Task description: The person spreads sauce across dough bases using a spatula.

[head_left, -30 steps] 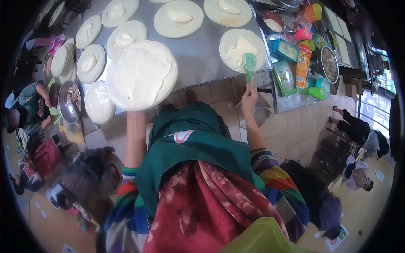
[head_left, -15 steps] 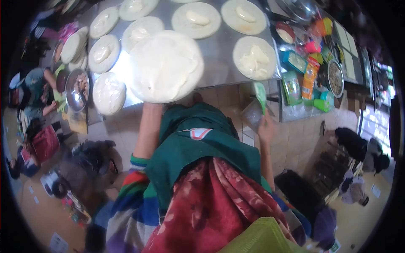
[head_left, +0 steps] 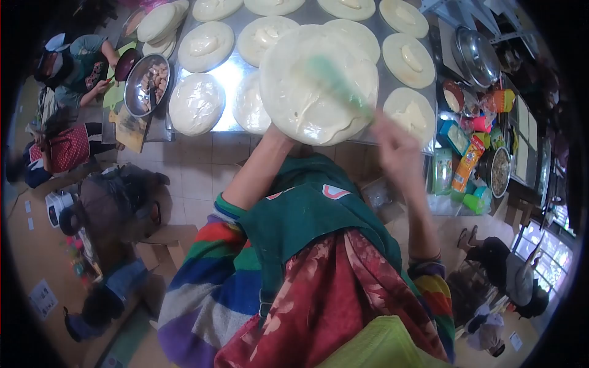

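Cream-spread dough round lies raised over the metal table's near edge, on the left hand; its fingers are hidden, so their spread can't be told. Over that edge, the right hand closes round a motion-blurred green spatula, blade above the cream.

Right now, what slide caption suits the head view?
Spread-coated dough round on left hand, blurred green spatula in right hand.

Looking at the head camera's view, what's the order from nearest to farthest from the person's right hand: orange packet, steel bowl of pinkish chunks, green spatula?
1. Green spatula, held in the right hand.
2. Orange packet, off to the right.
3. Steel bowl of pinkish chunks, at far left.
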